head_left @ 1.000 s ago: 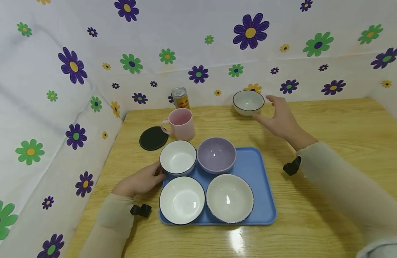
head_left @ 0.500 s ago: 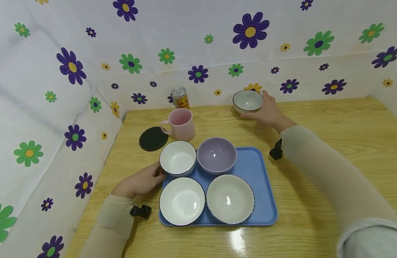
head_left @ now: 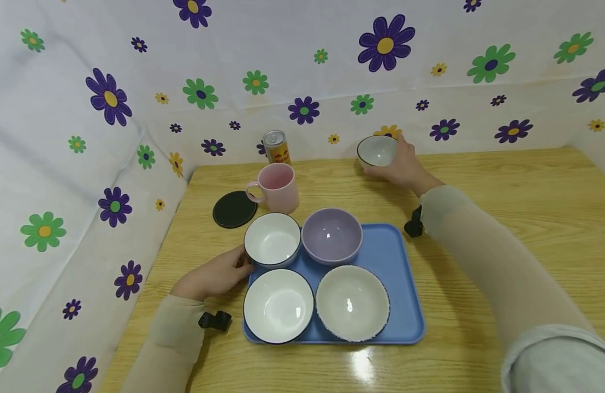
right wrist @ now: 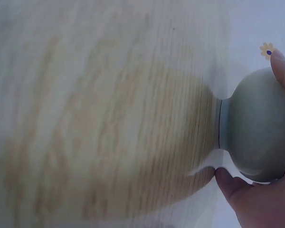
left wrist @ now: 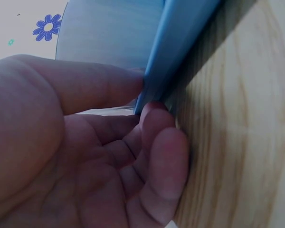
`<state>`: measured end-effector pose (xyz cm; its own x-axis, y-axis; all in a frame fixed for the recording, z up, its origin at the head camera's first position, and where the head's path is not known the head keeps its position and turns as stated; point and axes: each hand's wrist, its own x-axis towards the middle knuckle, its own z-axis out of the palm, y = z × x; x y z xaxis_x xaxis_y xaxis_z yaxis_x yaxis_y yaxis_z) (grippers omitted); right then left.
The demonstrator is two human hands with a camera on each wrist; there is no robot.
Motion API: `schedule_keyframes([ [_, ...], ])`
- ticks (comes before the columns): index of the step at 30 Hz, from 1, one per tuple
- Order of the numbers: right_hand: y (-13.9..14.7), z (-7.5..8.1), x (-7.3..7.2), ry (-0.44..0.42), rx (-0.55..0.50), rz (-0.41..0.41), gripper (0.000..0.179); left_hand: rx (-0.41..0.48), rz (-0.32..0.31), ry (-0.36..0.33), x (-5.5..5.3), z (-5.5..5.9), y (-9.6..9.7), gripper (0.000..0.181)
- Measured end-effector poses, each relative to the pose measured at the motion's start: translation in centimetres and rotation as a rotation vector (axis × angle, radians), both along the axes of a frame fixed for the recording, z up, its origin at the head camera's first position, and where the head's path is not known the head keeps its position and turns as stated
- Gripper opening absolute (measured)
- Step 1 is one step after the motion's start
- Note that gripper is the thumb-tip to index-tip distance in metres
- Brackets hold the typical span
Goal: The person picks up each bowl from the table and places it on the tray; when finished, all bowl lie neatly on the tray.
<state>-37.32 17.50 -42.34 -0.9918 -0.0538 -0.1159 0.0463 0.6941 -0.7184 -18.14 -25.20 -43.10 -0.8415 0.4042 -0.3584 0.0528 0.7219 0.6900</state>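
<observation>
At the back of the table my right hand (head_left: 404, 166) grips a small white bowl (head_left: 374, 150) with a dark rim, thumb on the near side and fingers round the far side. The right wrist view shows the bowl (right wrist: 259, 126) upright, its foot right at the wooden surface. My left hand (head_left: 223, 274) pinches the left edge of a blue tray (head_left: 405, 289); in the left wrist view the thumb lies on the tray rim (left wrist: 164, 52) and the fingers curl beneath. Beside that hand, on the tray, stands a white dark-rimmed bowl (head_left: 272, 238).
A purple bowl (head_left: 332, 234), a wide white bowl (head_left: 278, 305) and a cream bowl (head_left: 353, 303) also sit on the tray. Behind it stand a pink mug (head_left: 279, 191), a drink can (head_left: 277, 147) and a black round coaster (head_left: 235, 209). Flower-patterned cloth (head_left: 332, 76) hangs behind the table.
My right hand has moved left to the small white bowl and closed round it; the bowl has barely shifted. The left hand has stayed at the tray's edge.
</observation>
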Motion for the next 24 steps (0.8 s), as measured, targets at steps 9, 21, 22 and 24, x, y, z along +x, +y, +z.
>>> schedule_keyframes([
  [9, -0.1, 0.6, 0.2, 0.025, -0.013, -0.001, 0.135, -0.021, -0.01, 0.017, -0.1, -0.1, -0.2, 0.034],
  [21, 1.8, 0.5, 3.9, 0.083, -0.018, 0.145, 0.13, -0.028, -0.013, 0.018, 0.0, 0.4, 0.2, 0.035],
  [22, 2.0, 0.5, 4.3, 0.089, -0.02, 0.158, 0.129, -0.023, -0.012, 0.017, 0.1, 0.4, 0.2, 0.037],
  [24, 2.3, 0.6, 5.2, 0.098, -0.02, 0.18, 0.127, -0.018, -0.01, 0.015, 0.2, 0.4, 0.2, 0.04],
])
